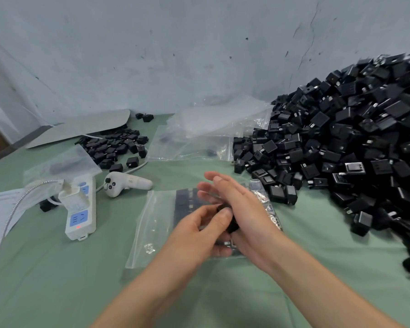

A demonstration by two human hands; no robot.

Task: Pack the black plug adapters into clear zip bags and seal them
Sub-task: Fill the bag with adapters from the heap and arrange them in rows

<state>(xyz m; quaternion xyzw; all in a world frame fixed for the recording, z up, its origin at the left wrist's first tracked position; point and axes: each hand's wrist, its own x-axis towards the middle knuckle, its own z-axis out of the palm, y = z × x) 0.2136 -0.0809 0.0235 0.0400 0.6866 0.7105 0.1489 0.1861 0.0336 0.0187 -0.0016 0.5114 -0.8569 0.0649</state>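
1. Desk [57,280]: green cover; carries every item below.
2. Large pile [353,143]: black adapters heaped at the right, against the wall.
3. Spare bags [199,138]: clear, loose, rear centre, touching the large pile's left edge.
4. Small pile [114,147]: adapters at rear left, partly under a white board [81,129].
5. Zip bag [152,221]: flat at desk centre beneath both hands; rows of adapters show inside.
6. Right hand [242,209]: grip wide, fingers straight, palm turned toward the left hand.
7. Left hand [197,235]: grip narrow, thumb and curled fingers pinching one adapter [232,227] above the zip bag, next to the right palm.
8. Power strip [81,209]: left of the zip bag; red lamp lit, white charger plugged in.
9. Controller [126,183]: white, just beside the power strip.
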